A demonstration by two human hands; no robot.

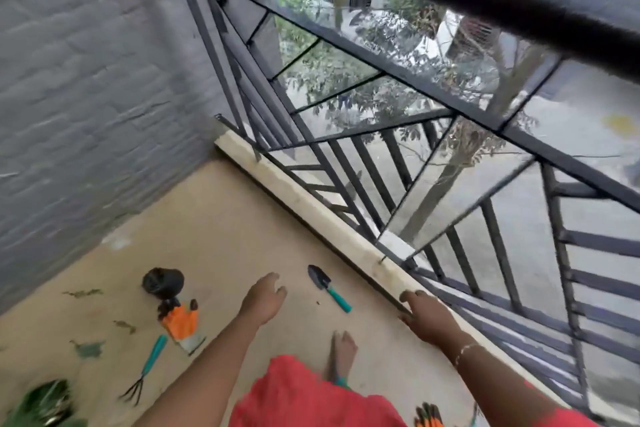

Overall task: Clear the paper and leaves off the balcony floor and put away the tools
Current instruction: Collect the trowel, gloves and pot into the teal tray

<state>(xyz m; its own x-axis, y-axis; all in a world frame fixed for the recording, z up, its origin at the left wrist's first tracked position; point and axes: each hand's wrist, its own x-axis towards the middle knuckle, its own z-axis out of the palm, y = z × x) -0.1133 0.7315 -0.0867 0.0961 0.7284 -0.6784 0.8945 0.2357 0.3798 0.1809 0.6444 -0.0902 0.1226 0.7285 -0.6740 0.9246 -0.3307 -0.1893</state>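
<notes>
Coral-red garment [304,395], thin pale bracelet [465,352] on the right wrist, forearms uncovered, one bare foot [343,352]

Trowel [328,288] lies on the floor [214,218] between left hand [265,296] and right hand [426,315].

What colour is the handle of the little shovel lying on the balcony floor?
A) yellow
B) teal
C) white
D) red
B: the trowel has a dark blade and a teal handle.
</notes>
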